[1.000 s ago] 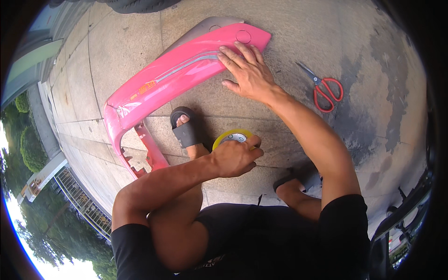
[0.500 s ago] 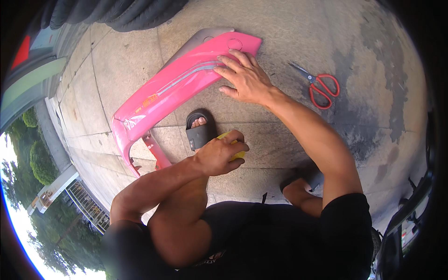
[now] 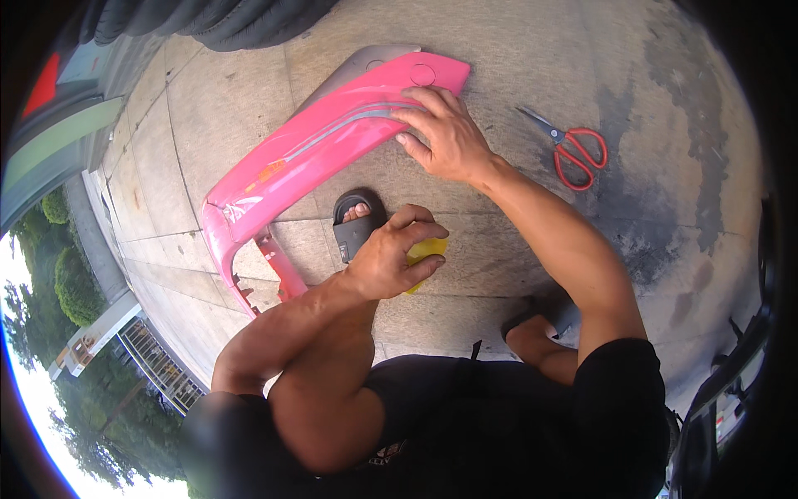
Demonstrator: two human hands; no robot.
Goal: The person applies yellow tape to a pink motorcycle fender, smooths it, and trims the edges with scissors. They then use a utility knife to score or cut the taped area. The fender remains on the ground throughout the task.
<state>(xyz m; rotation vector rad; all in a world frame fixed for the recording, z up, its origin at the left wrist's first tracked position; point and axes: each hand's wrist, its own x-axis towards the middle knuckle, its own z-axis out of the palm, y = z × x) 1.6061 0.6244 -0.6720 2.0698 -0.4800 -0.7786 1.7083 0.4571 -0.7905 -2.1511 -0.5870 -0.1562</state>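
Observation:
A long pink plastic body panel (image 3: pixel 307 150), like a scooter fairing, lies on the ground ahead of me, with a grey stripe along it and a yellow-orange decal. My right hand (image 3: pixel 453 137) is open, its fingertips resting on the panel near its far right end, over the stripe. Lower down, in front of my sandalled foot, my left hand (image 3: pixel 389 259) is closed around a yellow object (image 3: pixel 429 249). The fingers hide much of that object, so its kind cannot be made out. The left hand is apart from the panel.
Scissors with red handles (image 3: pixel 579 158) lie open on the paved ground to the right of the panel. My left foot wears a black slide sandal (image 3: pixel 359 224) beside the panel's inner edge. Black tyres (image 3: pixel 241 25) are stacked at the far left.
My left hand has risen slightly and turned, showing more of the yellow object. My right hand has shifted a little to the right, its fingers more bent on the panel.

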